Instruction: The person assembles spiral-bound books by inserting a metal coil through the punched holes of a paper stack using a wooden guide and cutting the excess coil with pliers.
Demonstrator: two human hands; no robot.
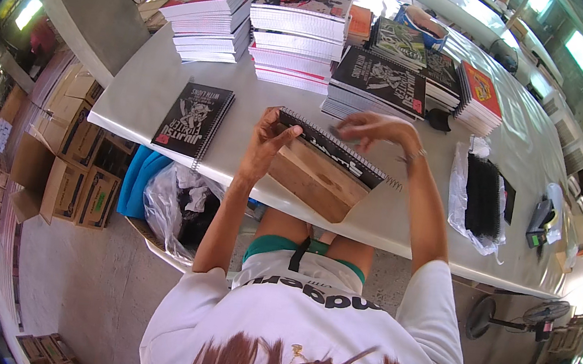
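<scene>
My left hand [267, 143] grips one end of a black spiral-bound notebook [328, 148], thumb on its near face. The notebook stands tilted with its coil edge up, against a wooden block [317, 181] at the table's front edge. A loose tail of black coil [394, 184] sticks out past the notebook's right end. My right hand [378, 131] hovers just over the coil edge, its fingers apart and slightly blurred; whether the fingertips touch the coil is hard to see. To the left lies another black spiral notebook [193, 120], its cover facing up.
Stacks of books [299, 34] and black notebooks [380, 84] line the table's far side. A plastic bag of black coils [482, 198] lies at right, with a tape dispenser [541, 220] beyond. Cardboard boxes [81, 178] and a plastic-lined bin [176, 204] stand at left, a fan [515, 318] below right.
</scene>
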